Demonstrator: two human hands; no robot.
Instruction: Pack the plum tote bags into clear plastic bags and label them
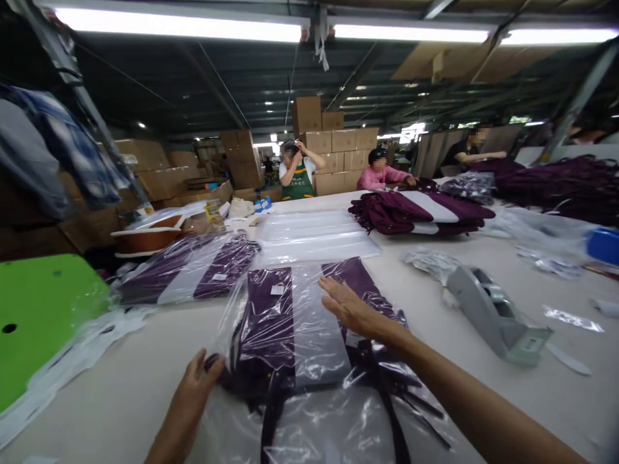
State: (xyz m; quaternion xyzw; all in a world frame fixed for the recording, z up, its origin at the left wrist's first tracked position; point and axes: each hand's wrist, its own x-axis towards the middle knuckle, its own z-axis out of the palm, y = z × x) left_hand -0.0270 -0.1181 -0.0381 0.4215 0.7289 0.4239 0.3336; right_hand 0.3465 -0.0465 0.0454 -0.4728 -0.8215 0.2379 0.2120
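In front of me on the table lies a clear plastic bag (333, 425) with folded purple cloth (265, 322) inside. A pale grey-white band (316, 341) runs down its middle, and a small white label (277, 290) shows at upper left. Dark straps (273, 412) extend towards me under the film. My right hand (345, 308) rests flat on the bag near the band, fingers stretched out. At the bag's left edge my left hand (196, 383) is closed, thumb and fingers gripping the plastic beside the dark cloth.
Left stand another bagged purple bundle (184, 274) and a green board (43, 322). Flat clear bags (314, 235) lie ahead. A stack of purple cloth (387, 216) and a grey tape dispenser (498, 316) are to the right. Several people sit or stand beyond the table.
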